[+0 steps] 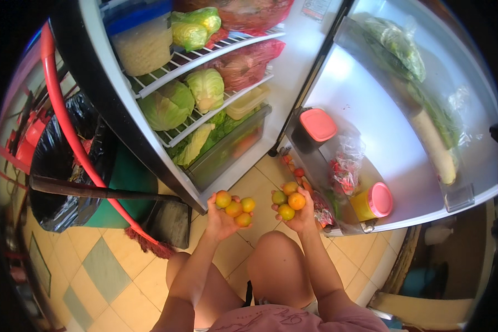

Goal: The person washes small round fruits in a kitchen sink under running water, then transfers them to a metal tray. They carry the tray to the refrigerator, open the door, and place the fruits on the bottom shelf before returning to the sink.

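Note:
Several small orange-yellow citrus fruits (234,208) rest in my left hand (221,223), which is cupped palm up in front of the refrigerator. More citrus fruits (296,201), one of them greener, fill my right hand (303,216) near the lower door bin. The two hands are apart, above the tiled floor and my bent knees. Ahead is the open refrigerator's drawer (228,153), with leafy greens (195,145) at its top. On the wire shelf above sit a green cabbage (168,106) and a paler, elongated cabbage (206,89).
The open refrigerator door (365,120) spans the right side. Its bins hold a red-lidded container (318,125), a pink-lidded yellow jar (371,201) and a white radish (433,143). At left stand a bag-lined green bin (128,182), a red-handled broom (79,145) and a dustpan (170,220).

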Motion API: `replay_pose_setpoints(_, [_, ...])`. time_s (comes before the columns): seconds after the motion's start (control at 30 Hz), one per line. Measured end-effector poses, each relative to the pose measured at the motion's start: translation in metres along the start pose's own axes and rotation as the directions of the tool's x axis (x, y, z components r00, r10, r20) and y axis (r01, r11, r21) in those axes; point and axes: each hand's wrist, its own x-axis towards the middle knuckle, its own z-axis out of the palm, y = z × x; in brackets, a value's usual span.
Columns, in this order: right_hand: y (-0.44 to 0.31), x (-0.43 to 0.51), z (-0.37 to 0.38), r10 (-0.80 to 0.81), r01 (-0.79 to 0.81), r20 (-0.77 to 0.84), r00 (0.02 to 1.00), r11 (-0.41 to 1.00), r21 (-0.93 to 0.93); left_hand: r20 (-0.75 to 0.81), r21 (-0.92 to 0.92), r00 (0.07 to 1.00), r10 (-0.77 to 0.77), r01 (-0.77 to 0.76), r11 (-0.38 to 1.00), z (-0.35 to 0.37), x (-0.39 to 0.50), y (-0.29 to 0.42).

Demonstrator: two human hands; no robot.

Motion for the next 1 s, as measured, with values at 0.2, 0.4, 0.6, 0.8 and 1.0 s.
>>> replay_pose_setpoints(0.2, [0.0,0.004,0.023,-0.05,0.052,0.08,0.996,0.998,-0.021,0.045,0.018,0.999,0.029,-0.03,0.999,0.0,-0.002,0.003])
replay_pose_setpoints(0.4, [0.017,0.001,0.025,-0.057,0.046,-0.067,0.996,0.986,-0.161,-0.015,-0.053,0.999,0.037,-0.038,0.998,0.002,0.01,-0.009])
replay_pose_setpoints(0.6, [0.039,-0.018,0.044,-0.039,0.033,-0.034,0.999,0.985,-0.169,0.002,-0.045,0.999,0.048,-0.048,0.998,0.019,0.007,-0.021])
replay_pose_setpoints(0.8, [0.059,-0.057,0.049,0.014,-0.029,-0.038,0.999,0.91,-0.413,-0.172,0.195,0.927,0.335,-0.301,0.933,0.035,-0.019,-0.046])
replay_pose_setpoints(1.0, [0.105,-0.102,0.065,-0.128,0.374,0.368,0.921,0.028,-0.927,-0.162,0.24,0.903,0.398,-0.355,0.904,0.025,-0.084,-0.08])
